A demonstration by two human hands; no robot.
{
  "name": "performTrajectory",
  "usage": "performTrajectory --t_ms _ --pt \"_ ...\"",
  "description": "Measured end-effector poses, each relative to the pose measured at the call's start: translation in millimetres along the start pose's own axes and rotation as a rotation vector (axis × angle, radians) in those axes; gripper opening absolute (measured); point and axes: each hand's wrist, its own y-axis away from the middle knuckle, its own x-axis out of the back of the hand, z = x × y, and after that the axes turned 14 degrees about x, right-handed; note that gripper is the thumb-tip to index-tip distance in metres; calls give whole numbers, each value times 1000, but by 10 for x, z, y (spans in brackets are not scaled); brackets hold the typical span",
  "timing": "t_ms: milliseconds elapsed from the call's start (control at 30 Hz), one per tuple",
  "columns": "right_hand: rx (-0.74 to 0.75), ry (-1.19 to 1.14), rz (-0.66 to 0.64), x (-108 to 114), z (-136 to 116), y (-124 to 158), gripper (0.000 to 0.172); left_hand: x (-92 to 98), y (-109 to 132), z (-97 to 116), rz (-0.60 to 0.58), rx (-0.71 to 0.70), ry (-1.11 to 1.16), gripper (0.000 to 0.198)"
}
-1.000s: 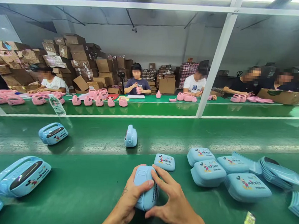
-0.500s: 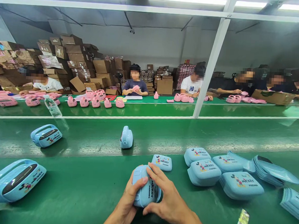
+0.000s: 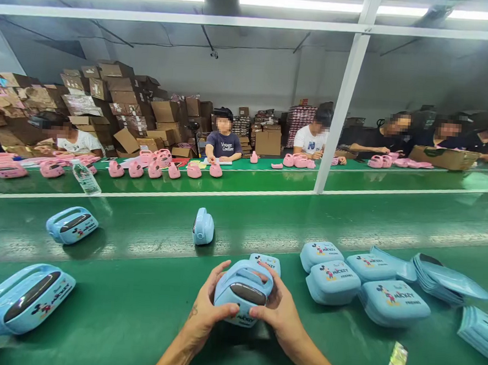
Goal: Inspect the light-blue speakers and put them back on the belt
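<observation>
Both my hands grip a light-blue handled plastic case (image 3: 242,275), which has a dark oval window and a Mickey print on its front. My left hand (image 3: 206,307) is closed around its left side, thumb on the front face. On the opposite side my right hand (image 3: 281,308) wraps it, thumb near the lower edge of the window. Just behind the case lies a flat blue printed panel (image 3: 269,261), partly covered by it and my right fingers. Stacks of similar blue panels (image 3: 394,303) lie to the right.
Finished-looking blue cases stand at left (image 3: 24,298), farther back (image 3: 72,225) and at centre (image 3: 204,227). A small yellow-green packet (image 3: 397,363) lies at the right front. Beyond a white post (image 3: 342,111), co-workers sit by pink cases (image 3: 154,169). A clear bottle (image 3: 86,178) is at left.
The held case has been turned so its handle is up and its window faces me; my hands now grip both sides. Across the table, a co-worker has set a pink case down in the row.
</observation>
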Motion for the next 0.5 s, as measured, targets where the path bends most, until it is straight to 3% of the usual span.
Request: performTrajectory --t_ms 267,500 --pt "72 90 -235 40 -45 18 76 -51 50 2 44 22 -81 79" --pt "63 107 -205 22 -70 18 67 -109 40 -2 139 44 -26 71"
